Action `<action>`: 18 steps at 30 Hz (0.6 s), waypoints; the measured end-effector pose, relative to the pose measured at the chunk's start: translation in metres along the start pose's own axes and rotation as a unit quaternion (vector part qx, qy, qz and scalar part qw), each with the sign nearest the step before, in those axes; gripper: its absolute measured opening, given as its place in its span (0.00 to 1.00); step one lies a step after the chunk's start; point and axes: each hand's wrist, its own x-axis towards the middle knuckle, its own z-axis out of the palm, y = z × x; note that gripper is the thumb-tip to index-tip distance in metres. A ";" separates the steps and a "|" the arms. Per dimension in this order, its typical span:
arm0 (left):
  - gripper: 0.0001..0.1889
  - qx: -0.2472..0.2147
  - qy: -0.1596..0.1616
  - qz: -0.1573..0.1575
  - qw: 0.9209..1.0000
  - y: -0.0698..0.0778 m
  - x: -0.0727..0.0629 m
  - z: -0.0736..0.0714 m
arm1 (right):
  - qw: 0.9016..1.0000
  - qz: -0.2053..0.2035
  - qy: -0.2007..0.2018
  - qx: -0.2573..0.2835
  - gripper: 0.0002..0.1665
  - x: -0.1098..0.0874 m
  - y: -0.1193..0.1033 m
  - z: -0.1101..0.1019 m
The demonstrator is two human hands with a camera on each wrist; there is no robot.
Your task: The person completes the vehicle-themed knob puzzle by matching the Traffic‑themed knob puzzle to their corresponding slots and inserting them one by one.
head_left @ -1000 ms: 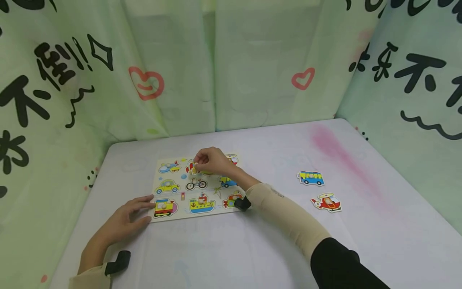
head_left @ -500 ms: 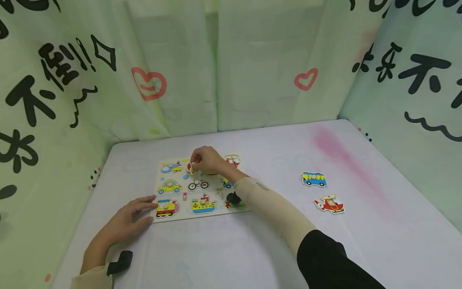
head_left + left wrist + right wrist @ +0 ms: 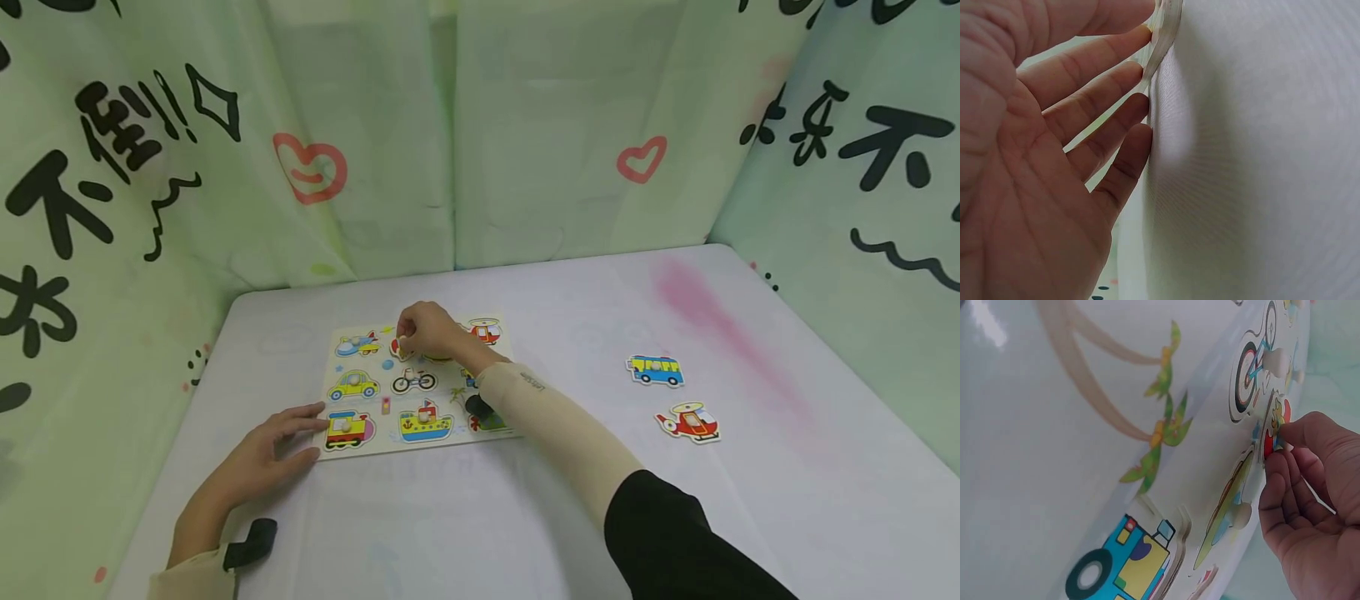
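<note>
My right hand (image 3: 431, 331) is over the back row of a white puzzle board (image 3: 444, 402), pinching a red-and-yellow puzzle piece (image 3: 1277, 422) between thumb and fingers. That piece sits right at the board's surface between the airplane (image 3: 357, 343) and a green-and-yellow piece (image 3: 1225, 509), partly covered by my fingers. At the board's left edge, my left hand (image 3: 262, 452) rests with extended fingers next to the train piece (image 3: 348, 430). The left wrist view shows those fingertips (image 3: 1141, 72) along the edge, with the palm toward the camera.
A bus piece (image 3: 656, 370) and a helicopter piece (image 3: 689, 423) lie on the white tablecloth (image 3: 570, 333) to the right. The board bears a car (image 3: 353, 384), a bicycle (image 3: 414, 381) and a ship (image 3: 426, 422). Printed curtains (image 3: 540, 125) surround the table.
My right hand has shifted slightly left over the board with the pinched piece, its forearm swinging left across the lower right corner. The left hand stays at the board's edge.
</note>
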 end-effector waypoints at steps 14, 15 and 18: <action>0.19 -0.002 0.001 0.003 1.000 0.000 0.000 -0.002 | 1.000 0.004 0.005 -0.009 0.05 -0.001 -0.003 0.002; 0.19 -0.004 0.001 0.003 1.000 0.001 0.000 -0.002 | 1.000 0.006 0.004 -0.009 0.05 -0.001 -0.003 0.002; 0.19 -0.006 -0.001 -0.001 1.000 0.002 0.000 -0.001 | 1.000 0.013 0.001 -0.011 0.05 -0.002 -0.003 0.003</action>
